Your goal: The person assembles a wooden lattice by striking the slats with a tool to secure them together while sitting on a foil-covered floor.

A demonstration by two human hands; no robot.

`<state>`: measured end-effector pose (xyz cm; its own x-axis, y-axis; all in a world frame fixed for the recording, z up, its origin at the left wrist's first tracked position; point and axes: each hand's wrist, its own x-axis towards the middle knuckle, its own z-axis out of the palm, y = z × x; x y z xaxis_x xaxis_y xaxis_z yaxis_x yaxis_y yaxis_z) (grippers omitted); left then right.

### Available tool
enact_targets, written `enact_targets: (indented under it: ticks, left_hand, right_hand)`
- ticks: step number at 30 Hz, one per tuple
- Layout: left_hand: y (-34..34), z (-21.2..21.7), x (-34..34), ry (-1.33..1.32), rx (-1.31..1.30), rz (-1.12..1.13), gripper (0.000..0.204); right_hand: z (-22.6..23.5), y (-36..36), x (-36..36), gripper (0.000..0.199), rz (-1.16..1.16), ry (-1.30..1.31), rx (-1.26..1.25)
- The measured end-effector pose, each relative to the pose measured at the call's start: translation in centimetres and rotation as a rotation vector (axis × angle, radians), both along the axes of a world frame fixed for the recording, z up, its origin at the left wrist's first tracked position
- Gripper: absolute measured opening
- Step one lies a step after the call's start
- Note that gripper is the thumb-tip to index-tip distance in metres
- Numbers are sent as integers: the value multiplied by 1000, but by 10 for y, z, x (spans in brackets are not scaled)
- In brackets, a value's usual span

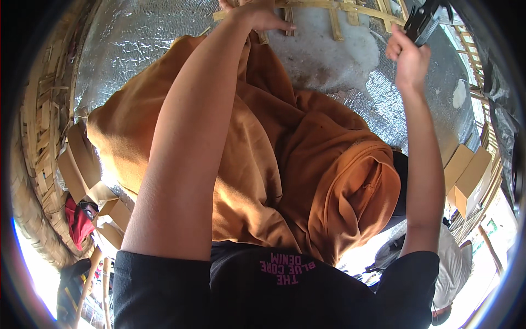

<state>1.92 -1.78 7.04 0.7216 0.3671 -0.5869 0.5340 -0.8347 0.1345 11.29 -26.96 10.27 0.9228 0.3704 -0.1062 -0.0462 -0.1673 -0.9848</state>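
My left arm reaches up to the top edge, where my left hand (257, 14) is partly cut off by the frame. Its thumb sticks out and its fingers are apart, beside thin wooden strips (335, 24). At the upper right, my right hand (411, 59) is closed around a black hand tool with shiny metal parts (427, 24), which may be a staple gun. A large orange-brown cloth garment (263, 148) lies bunched below my hands, under my left forearm, with a rounded, hood-like fold at its right.
Silver foil sheeting (131, 60) with a whitish patch spreads behind the cloth. Open cardboard boxes stand at the left (82, 164) and right (466, 175). Woven bamboo walls (41, 126) curve around the sides. A grey-clothed shape, seemingly another person (452, 268), is at the lower right.
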Motion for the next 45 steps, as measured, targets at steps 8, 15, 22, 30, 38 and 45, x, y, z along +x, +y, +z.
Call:
enact_targets:
  ticks: [8,15,22,30,38,45]
  left_hand:
    - [-1,-20,2,-18,-9,-9,138]
    - [19,-41,-8,-60,36,14,137]
    - [1,-19,-1,-86,-30,10,139]
    - [5,-11,-5,25,-11,48,136]
    - [3,-18,0,-6,17,6,136]
    - [8,-24,-1,27,51,-23,134]
  right_hand:
    - [-11,-26,15,33,172,209,-317]
    - [-26,-16,3,20,94,377,-382]
    - [9,-15,6,21,191,33,-110]
    - [-10,-20,15,32,124,412,-368]
    - [2,-61,62,30,-164,-74,60]
    - [-12,-84,73,28,20,358,-351]
